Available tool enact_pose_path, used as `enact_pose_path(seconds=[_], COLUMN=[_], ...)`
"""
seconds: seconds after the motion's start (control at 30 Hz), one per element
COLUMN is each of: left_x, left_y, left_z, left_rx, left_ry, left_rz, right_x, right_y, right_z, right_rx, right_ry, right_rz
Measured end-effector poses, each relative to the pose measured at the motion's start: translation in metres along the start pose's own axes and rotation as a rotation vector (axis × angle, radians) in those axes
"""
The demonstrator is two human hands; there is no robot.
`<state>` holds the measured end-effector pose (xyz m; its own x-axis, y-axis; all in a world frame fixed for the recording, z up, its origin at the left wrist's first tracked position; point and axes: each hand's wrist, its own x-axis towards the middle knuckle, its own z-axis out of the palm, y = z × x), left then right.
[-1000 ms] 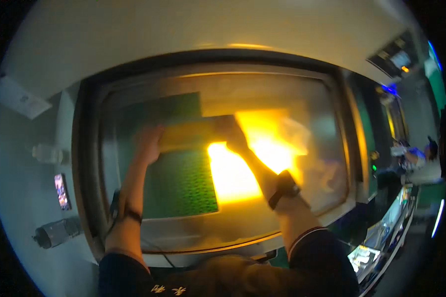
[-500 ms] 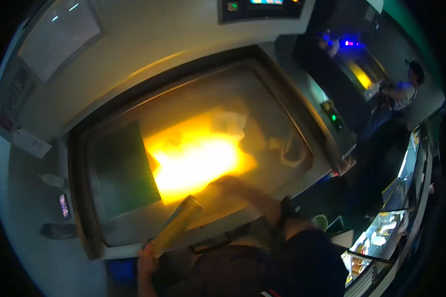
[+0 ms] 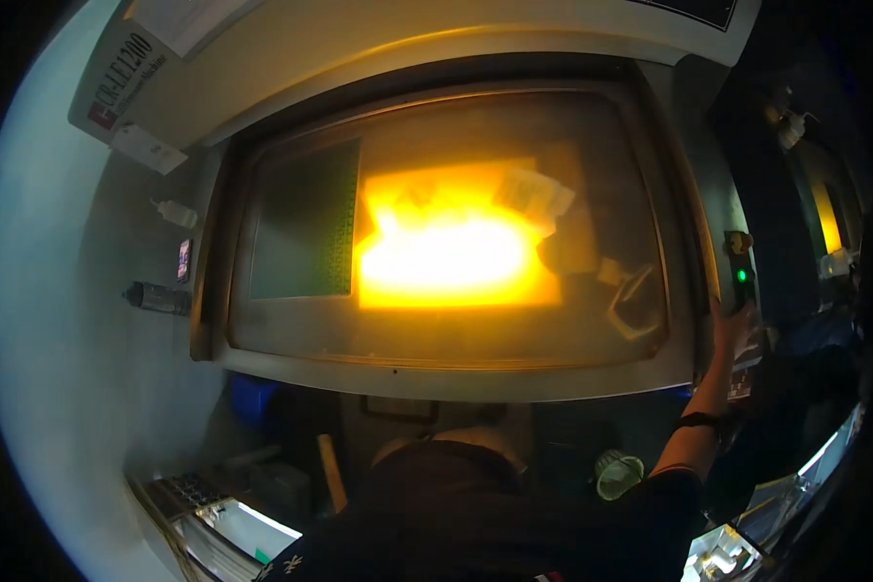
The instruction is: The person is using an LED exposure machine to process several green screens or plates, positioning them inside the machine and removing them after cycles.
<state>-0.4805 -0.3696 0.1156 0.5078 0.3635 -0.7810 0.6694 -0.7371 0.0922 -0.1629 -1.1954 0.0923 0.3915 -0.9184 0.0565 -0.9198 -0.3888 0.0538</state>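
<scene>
At the right edge of a wide framed exposure table [image 3: 436, 388], my right hand [image 3: 734, 330] reaches forward, its thumb apart from the fingers. It is beside a small control panel [image 3: 740, 254] with a lit green button and a round knob; whether it touches the frame is hard to tell. Yellow-white light glows through the table's cloudy cover. Under the cover, a dark green sheet [image 3: 306, 223] lies left of the glow, and a pale crumpled piece [image 3: 536, 194] lies at its upper right. My left hand is out of view. A narrow tan strip [image 3: 332, 472] shows left of my body.
Left of the table are a white squeeze bottle [image 3: 177, 212], a phone [image 3: 184, 260] and a dark cylinder [image 3: 158, 298]. A pale green basket [image 3: 619, 474] stands below on the right. Another lit machine [image 3: 826, 218] is at the far right. A bright case [image 3: 723, 555] sits lower right.
My right hand has moved from the table's front middle to its right edge. My left hand, which held a long flat yellowish piece, has left the view. The view has turned.
</scene>
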Motion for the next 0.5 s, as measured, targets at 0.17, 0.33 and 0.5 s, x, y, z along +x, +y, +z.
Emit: enact_pose_path(seconds=[0.17,0.33,0.5], left_x=[0.046,0.168,0.331], left_y=[0.001,0.073,0.123], left_z=[0.008,-0.009,0.006], left_rx=[0.140,0.448,0.600], left_ry=[0.106,0.426,0.554], left_rz=[0.016,0.423,0.682], right_x=[0.007,-0.107,-0.317], right_y=[-0.020,-0.032,-0.041], right_z=[0.018,0.035,0.062], right_rx=[0.016,-0.121,0.107], right_ry=[-0.060,0.000,-0.142], right_rz=[-0.092,-0.484,-1.095])
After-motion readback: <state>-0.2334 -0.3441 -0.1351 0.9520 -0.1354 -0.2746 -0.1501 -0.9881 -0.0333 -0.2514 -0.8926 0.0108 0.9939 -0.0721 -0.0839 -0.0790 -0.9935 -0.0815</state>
